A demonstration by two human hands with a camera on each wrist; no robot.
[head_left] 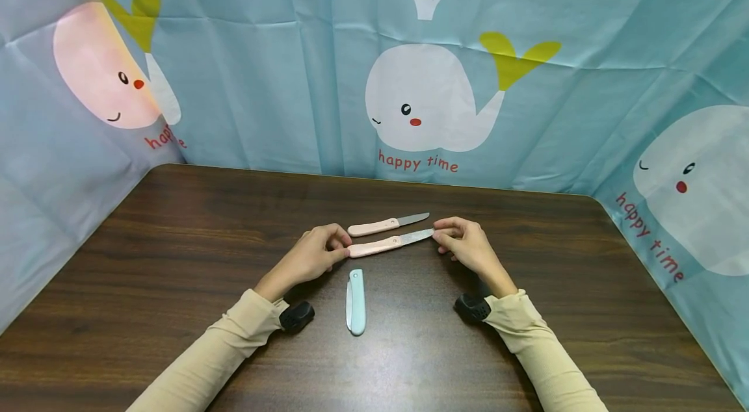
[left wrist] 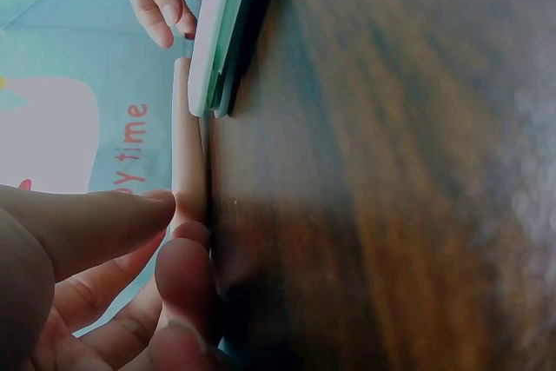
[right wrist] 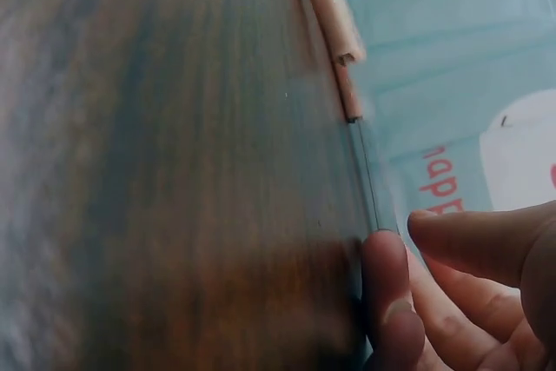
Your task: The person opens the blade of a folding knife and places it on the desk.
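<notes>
Two pink-handled folding knives lie unfolded and almost parallel on the table. At the near knife [head_left: 374, 247], my left hand [head_left: 313, 253] pinches the handle's butt end between thumb and fingers. My right hand [head_left: 468, 248] holds the same knife by the blade tip, its thumb and index finger meeting there in the right wrist view. Just behind it lies the far pink knife [head_left: 373, 227], touched by neither hand. A mint-green folding knife [head_left: 358, 301] rests folded nearer the front, its blade edge showing along the left side.
All three knives are on a dark wood-grain table [head_left: 234, 217]. A light blue curtain [head_left: 263, 74] printed with whales hangs around its back and sides. Black wrist cameras [head_left: 297, 317] sit below both hands.
</notes>
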